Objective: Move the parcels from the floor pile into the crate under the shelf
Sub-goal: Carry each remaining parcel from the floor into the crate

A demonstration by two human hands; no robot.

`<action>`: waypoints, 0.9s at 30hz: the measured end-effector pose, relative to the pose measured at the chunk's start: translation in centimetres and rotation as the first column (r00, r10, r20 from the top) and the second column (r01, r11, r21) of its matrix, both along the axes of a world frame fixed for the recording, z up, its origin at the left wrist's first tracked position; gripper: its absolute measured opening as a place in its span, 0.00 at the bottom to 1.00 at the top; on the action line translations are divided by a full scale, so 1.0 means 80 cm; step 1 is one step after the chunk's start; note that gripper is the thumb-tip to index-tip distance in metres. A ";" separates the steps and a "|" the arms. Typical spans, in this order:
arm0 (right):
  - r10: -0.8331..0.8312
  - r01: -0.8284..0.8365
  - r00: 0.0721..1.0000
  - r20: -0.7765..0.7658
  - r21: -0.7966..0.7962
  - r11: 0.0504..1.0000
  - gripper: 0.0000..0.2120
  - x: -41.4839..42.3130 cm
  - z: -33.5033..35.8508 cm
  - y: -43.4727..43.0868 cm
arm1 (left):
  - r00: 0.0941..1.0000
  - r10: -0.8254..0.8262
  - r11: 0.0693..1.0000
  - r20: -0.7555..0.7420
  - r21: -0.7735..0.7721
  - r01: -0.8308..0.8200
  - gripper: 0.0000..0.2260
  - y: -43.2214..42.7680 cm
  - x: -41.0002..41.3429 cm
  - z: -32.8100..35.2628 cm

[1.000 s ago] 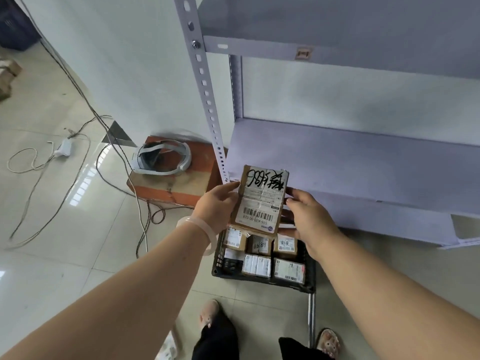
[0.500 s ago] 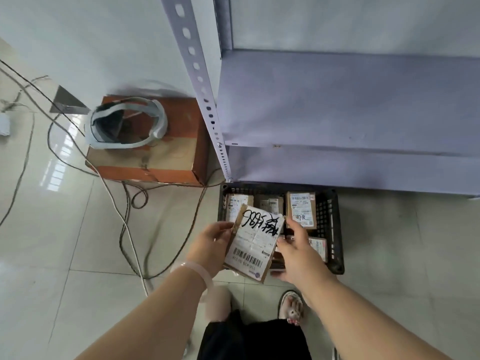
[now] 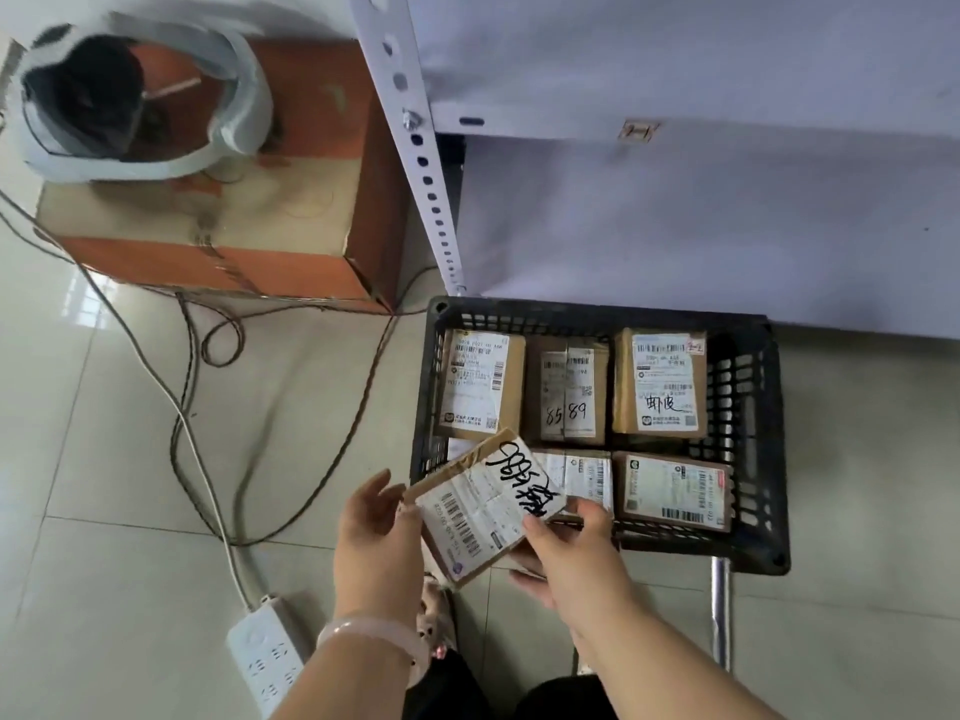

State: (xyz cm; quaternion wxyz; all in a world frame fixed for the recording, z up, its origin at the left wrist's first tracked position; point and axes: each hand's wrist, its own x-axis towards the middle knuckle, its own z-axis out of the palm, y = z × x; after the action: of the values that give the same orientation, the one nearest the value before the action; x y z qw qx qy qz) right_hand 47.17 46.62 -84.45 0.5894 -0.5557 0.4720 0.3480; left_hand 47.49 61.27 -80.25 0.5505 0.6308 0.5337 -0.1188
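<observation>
I hold a flat cardboard parcel [image 3: 483,504] with a white label and black scrawled writing over the near-left corner of the black plastic crate [image 3: 753,433]. My left hand [image 3: 374,543] grips its left edge and my right hand [image 3: 566,553] holds its right underside, thumb on the label. The parcel is tilted, its far end over the crate rim. Inside the crate lie several brown labelled parcels [image 3: 660,387], packed in two rows. The crate sits on the tiled floor, its far edge under the lowest grey shelf [image 3: 701,226].
An orange cardboard box [image 3: 234,220] with a white headset [image 3: 130,101] on top stands left of the shelf's perforated post [image 3: 421,163]. Cables [image 3: 192,387] trail across the floor to a white power strip [image 3: 270,652]. A metal tube [image 3: 722,610] lies near the crate's front right.
The parcel has come down and turned flatter, now over the crate's near-left corner. My view has dropped closer to the floor and crate.
</observation>
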 end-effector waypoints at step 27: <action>0.674 -0.617 0.736 -0.066 -0.475 0.627 0.14 0.010 -0.067 -0.025 | 0.740 -0.666 0.708 -0.099 0.228 0.668 0.21 0.004 0.027 -0.098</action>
State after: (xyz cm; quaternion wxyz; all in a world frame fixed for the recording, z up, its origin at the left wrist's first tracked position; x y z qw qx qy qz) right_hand 47.93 44.65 -89.84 0.2998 -0.8317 0.2743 0.3784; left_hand 49.66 61.59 -88.06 0.3844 0.8439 0.2833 -0.2446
